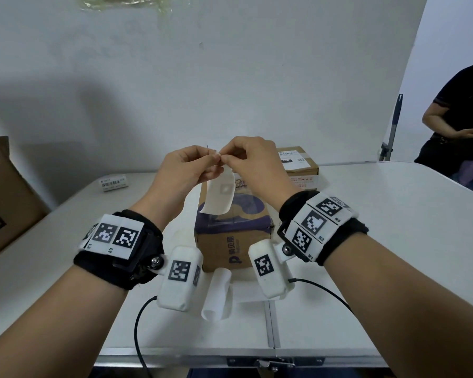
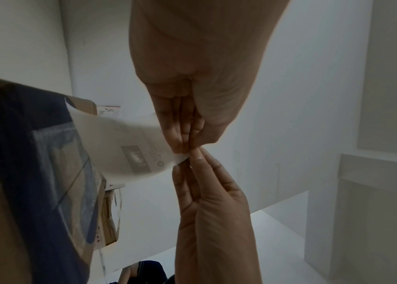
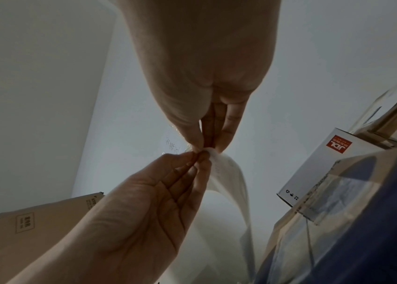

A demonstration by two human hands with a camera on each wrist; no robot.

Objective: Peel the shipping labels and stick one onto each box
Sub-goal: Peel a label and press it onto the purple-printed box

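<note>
Both hands are raised over a brown box with a purple top point(image 1: 231, 230) at the table's middle. My left hand point(image 1: 213, 160) and right hand point(image 1: 226, 158) meet fingertip to fingertip and pinch the top edge of a white shipping label point(image 1: 219, 196), which hangs curved down over the box. In the left wrist view the label point(image 2: 129, 151) shows grey print, with the left hand point(image 2: 186, 146) above and the right hand's fingers point(image 2: 198, 165) below. A second brown box point(image 1: 301, 166) at the back right carries a label on its top.
A curled white backing strip point(image 1: 216, 294) lies on the white table point(image 1: 366, 241) in front of the box. A small white packet point(image 1: 114, 182) sits back left and a large cardboard box point(image 1: 6, 203) stands at the left edge. A person point(image 1: 459, 126) stands far right.
</note>
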